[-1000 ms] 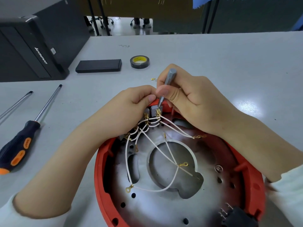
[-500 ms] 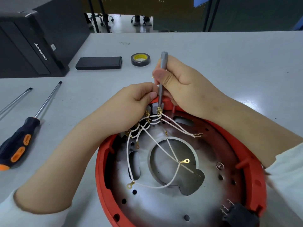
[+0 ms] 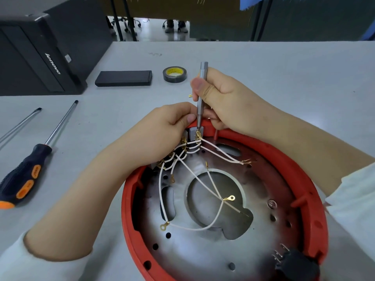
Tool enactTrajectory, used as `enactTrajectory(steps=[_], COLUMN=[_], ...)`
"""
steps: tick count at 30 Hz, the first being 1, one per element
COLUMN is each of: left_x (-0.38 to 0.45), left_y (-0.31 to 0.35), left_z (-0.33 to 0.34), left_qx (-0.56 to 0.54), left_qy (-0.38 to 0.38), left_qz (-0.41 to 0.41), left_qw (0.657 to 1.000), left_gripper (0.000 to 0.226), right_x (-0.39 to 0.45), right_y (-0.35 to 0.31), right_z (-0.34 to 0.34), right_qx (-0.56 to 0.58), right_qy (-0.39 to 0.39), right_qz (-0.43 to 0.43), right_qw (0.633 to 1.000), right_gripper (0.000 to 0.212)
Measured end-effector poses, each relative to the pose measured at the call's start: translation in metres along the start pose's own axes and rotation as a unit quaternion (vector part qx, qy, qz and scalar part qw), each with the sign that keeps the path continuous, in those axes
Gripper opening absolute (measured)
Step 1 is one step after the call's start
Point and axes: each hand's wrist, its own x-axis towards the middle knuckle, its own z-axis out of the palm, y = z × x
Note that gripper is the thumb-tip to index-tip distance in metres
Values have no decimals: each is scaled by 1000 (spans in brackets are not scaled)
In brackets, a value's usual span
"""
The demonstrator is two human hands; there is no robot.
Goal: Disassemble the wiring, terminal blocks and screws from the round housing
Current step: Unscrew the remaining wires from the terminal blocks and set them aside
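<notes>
Fingers of the right hand (image 3: 227,102) are curled round a thin grey screwdriver (image 3: 200,94), thumb pressed on its near side, holding it almost upright. Its tip comes down just below those fingers onto the brass clip at the top of a grey terminal block (image 3: 195,133). The left hand (image 3: 162,130) is bunched beside it, fingers curled tight and thumb tip just left of the screwdriver shaft; they sit on the row of terminal blocks along the far rim, though what exactly they pinch is hidden under the knuckles.

Under both hands lies the round housing (image 3: 316,199), a red plastic ring around a metal plate with a large central hole. White wires (image 3: 194,228) fan out from below the left fingers toward the viewer, ending in brass ring ends that lie loose on the plate; two more run rightward from below the screwdriver tip to a frayed end near the right wrist. A screw head (image 3: 272,204) shows in the plate well to the near right of the fingers, and a black plug part (image 3: 296,264) with metal pins sits at the near rim.

Beyond the right fingers, on the grey table (image 3: 284,67), stands a roll of black tape (image 3: 175,74), with a flat black case (image 3: 123,78) to its left. Far left of the left hand lie a black-and-orange screwdriver (image 3: 26,169) and a second bare shaft (image 3: 20,124). A black computer tower (image 3: 40,57) stands at the far left corner.
</notes>
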Motion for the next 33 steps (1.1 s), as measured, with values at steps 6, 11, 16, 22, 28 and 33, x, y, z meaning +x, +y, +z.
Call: enactTrajectory(steps=[6,11,16,22,28,33], left_x=[-1,-3,-1,-4,-8,-7], left_y=[3,4,2,3,1,0], left_z=[-1,-1,1,0,-2,0], left_qx=[-28,-39,-45,-63,-83,-76], left_qy=[-8,-16,-17,-34,-55,-31], left_qz=[-5,-3,-2,5,9,9], left_qw=[1000,999,999,997,995,997], left_gripper=[29,25,19,20,12,6], right_x=[-28,-29,-29,-30,-32,-33], right_y=[11,13,15,15,14,13], right_z=[-4,-4,-3,-3,-3,-5], right_qx=[33,37,31,21,17,67], right_qy=[45,69,72,58,59,84], right_qz=[-69,-62,-58,-54,-55,-45], right_qw=[996,995,995,997,997,993], right_gripper=[20,20,19,18,16,17])
